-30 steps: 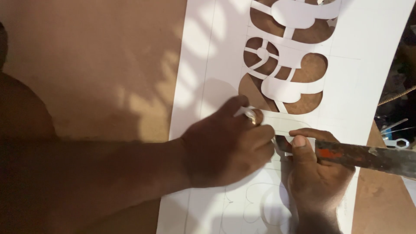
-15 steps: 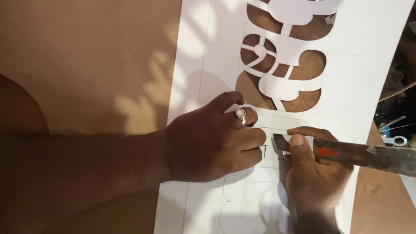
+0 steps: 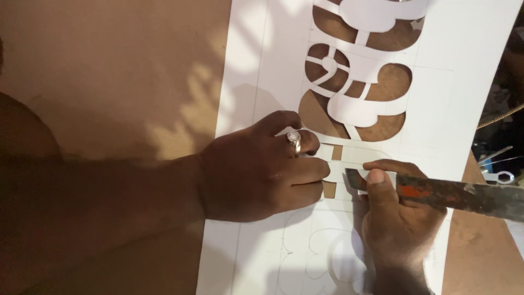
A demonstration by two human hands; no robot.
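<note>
A white sheet (image 3: 469, 82) with curved shapes cut out of it lies on a brown board (image 3: 109, 71). My left hand (image 3: 256, 169), with a ring (image 3: 295, 139) on one finger, rests on the sheet with its fingers curled, just below the cut-out shapes. Anything inside its grip is hidden. My right hand (image 3: 396, 224) comes up from the bottom edge and presses its thumb on the near end of a long, worn metal ruler (image 3: 464, 194) with a red patch. The ruler runs off to the right. A narrow gap separates the two hands.
Faint pencil outlines of more curved shapes show on the sheet between my hands and the bottom edge. Small metal tools (image 3: 499, 164) lie in the dark strip beyond the sheet's right edge. Bare brown board fills the left half.
My left hand has drawn back to the left, away from the ruler's end, and turned so the ring shows. My right hand and the ruler have stayed put.
</note>
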